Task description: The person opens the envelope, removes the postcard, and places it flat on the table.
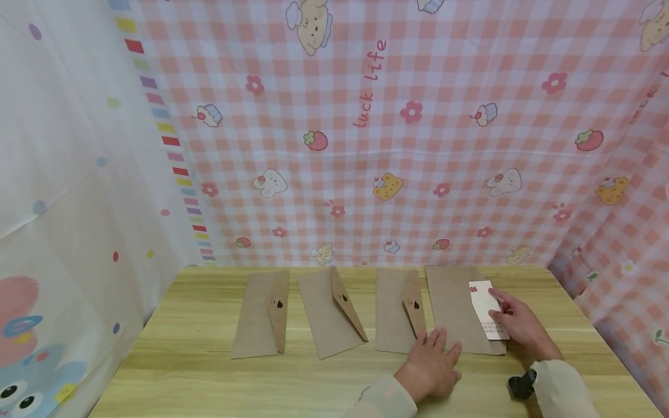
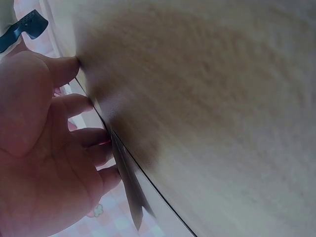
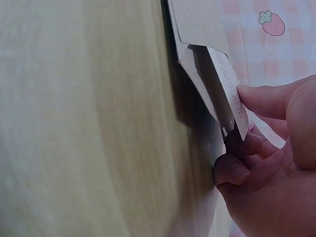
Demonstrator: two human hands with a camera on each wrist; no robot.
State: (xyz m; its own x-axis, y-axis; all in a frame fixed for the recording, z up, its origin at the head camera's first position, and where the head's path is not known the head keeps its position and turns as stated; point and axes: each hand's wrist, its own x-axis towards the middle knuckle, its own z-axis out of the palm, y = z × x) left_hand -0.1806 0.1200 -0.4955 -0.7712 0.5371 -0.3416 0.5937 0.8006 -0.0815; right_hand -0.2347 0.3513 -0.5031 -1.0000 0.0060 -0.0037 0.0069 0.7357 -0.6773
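A white card (image 1: 482, 305) with red print is pinched between the thumb and fingers of my right hand (image 1: 525, 328). It stands at the unfolded right side of the rightmost brown envelope (image 1: 452, 310). In the right wrist view, the card (image 3: 229, 89) meets the gaping mouth of that envelope (image 3: 197, 22); how far inside it reaches is hidden. My left hand (image 1: 431, 364) lies palm down with fingers spread, its fingertips by the lower edges of the rightmost envelope and the folded envelope (image 1: 392, 313) beside it. Those fingers (image 2: 81, 106) look fairly straight in the left wrist view.
Two more brown envelopes with folded flaps lie to the left, one tilted (image 1: 329, 313) and one farthest left (image 1: 256, 316). The wood-grain table (image 1: 209, 383) ends at a pink checked cloth (image 1: 334, 226) behind. A black device (image 1: 520, 386) sits at my right wrist.
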